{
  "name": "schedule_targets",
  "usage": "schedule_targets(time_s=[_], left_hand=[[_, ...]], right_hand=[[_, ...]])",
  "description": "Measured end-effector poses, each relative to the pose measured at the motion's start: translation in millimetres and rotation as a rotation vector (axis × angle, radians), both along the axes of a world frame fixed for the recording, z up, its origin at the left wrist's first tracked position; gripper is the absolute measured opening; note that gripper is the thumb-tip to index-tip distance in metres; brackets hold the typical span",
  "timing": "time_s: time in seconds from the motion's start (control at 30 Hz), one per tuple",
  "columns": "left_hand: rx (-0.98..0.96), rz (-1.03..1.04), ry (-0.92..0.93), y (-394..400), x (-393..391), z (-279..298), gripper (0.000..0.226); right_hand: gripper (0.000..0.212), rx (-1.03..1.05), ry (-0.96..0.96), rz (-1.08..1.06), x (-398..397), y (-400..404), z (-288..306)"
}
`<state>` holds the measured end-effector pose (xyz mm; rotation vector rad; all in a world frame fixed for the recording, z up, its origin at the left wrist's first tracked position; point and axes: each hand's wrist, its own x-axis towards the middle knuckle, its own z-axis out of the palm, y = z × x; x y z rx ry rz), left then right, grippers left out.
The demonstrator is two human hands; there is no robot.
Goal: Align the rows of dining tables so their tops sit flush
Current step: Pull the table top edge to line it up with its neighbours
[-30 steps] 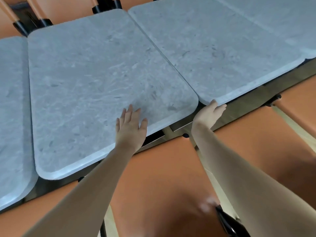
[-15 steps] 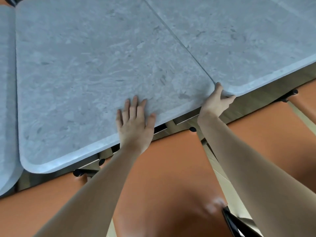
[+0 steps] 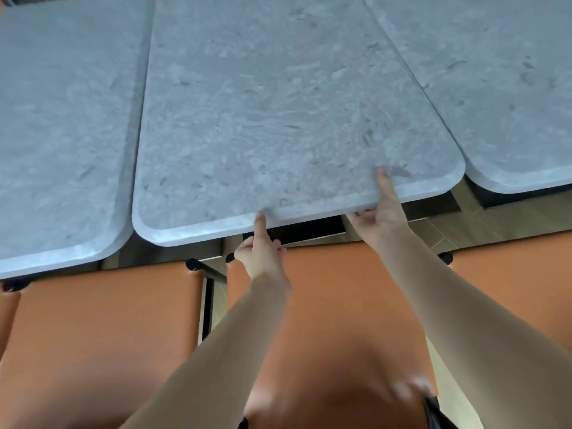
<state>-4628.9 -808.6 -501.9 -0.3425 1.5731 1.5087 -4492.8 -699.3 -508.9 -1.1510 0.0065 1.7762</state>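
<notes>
bright, even light | soft focus | wide-angle bending at edges

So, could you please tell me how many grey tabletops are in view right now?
3. The left tabletop lies at the left edge, the middle tabletop, gripped by both hands, is in the centre, and the right tabletop runs off-frame. More may lie outside the picture.

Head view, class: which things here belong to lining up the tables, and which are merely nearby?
In the job:
middle table, gripped at its near edge by left hand and right hand
left table
right table

Merely nearby:
orange seats
floor
</notes>
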Motion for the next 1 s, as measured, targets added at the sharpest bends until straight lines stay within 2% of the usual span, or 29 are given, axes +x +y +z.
schedule_targets(time_s=[0.17, 0.33, 0.4, 0.57, 1.0], left_hand=[[0.178, 0.148, -0.154, 6, -35, 5, 0.064], [0.274, 0.171, -0.256, 15, -25, 3, 0.044], [0.302, 0.193, -0.292, 23, -20, 3, 0.044], [0.344, 0.214, -0.294, 27, -24, -5, 0.029], [0.428, 0.178, -0.266, 20, -20, -8, 0.024]], right_hand=[[0.049, 0.018, 0.038, 0.082, 3, -4, 0], [0.046, 0.037, 0.04, 0.116, 8, -6, 0], [0.044, 0.039, 0.028, 0.128, 8, -6, -1], [0.033, 0.045, 0.031, 0.152, 10, -5, -1], [0.039, 0.067, 0.009, 0.178, 14, -8, -2]])
